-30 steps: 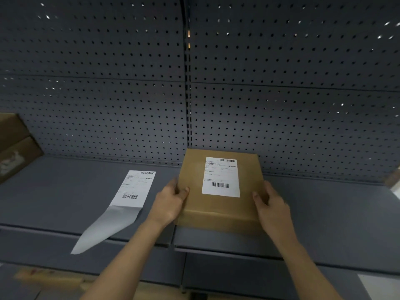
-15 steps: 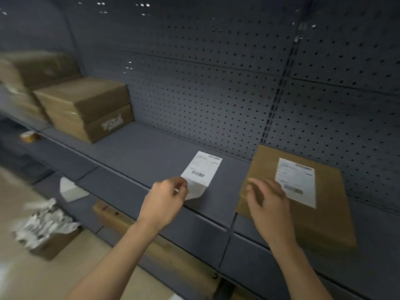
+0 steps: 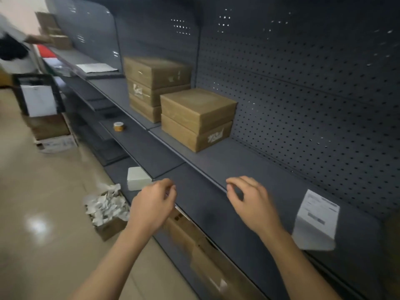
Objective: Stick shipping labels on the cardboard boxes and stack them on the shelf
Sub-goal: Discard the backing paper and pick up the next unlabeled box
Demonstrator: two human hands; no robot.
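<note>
Grey metal shelf [image 3: 249, 165], white paper shipping label [image 3: 317, 219] lying free now; left hand [image 3: 151, 204] and right hand [image 3: 253, 204] both let go, loosely curled, empty.

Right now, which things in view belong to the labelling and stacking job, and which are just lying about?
Job: shipping label, loose on the shelf; stack of two cardboard boxes; stack of three cardboard boxes beyond it; left hand and right hand, both empty.
Lying about: tape roll; white block; carton of crumpled paper; black crate.
</note>
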